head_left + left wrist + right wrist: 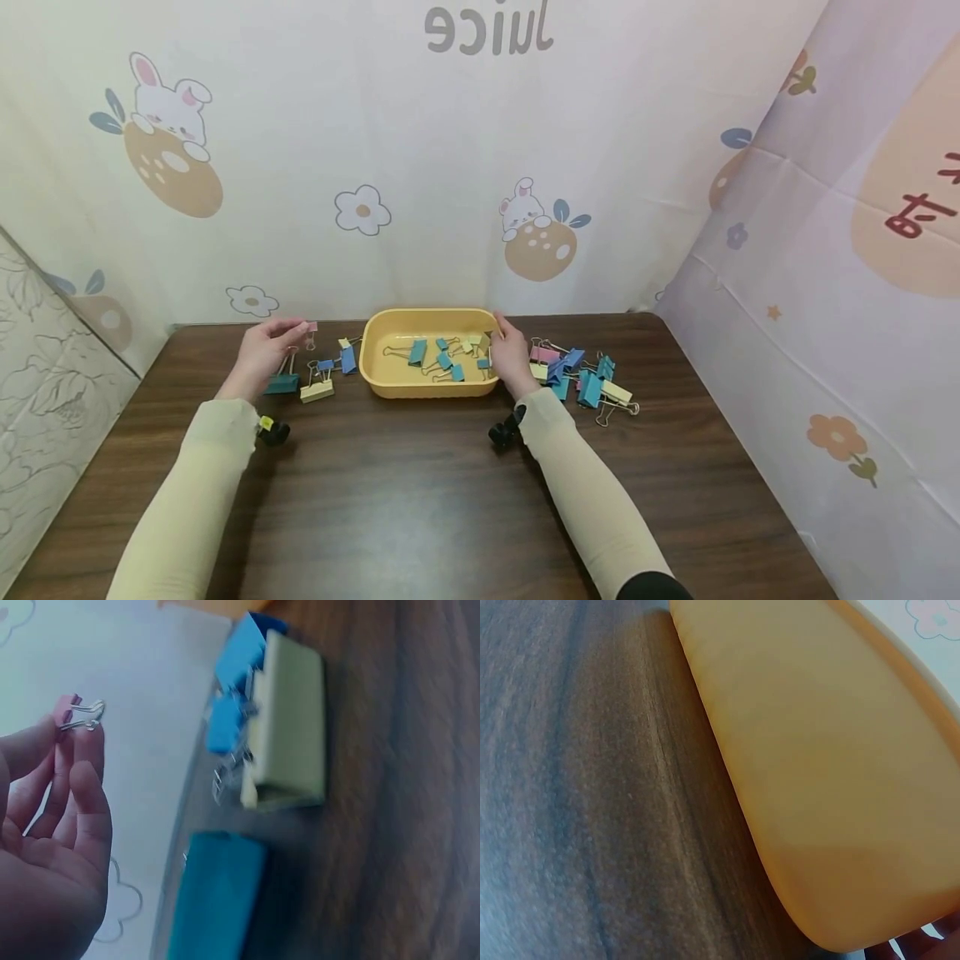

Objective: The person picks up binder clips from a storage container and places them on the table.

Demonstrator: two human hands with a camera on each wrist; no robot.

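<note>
My left hand (262,354) pinches a small pink binder clip (66,709) between thumb and fingertips, raised above the table's back left. Its silver wire handles stick out past the fingertips in the left wrist view. Below and beside that hand are a large teal binder clip (282,384), a pale yellow binder clip (317,391) and blue binder clips (348,360). My right hand (513,357) grips the right end of a yellow plastic tray (427,391); part of its fingers shows against the outer wall in the right wrist view. Several teal, blue and yellow binder clips (417,353) lie inside the tray.
Right of the tray lies a heap of blue, teal, pink and yellow binder clips (589,388), close to my right hand. A patterned curtain (360,267) hangs along the back edge of the dark wooden table (405,492). Another curtain (787,375) stands on the right.
</note>
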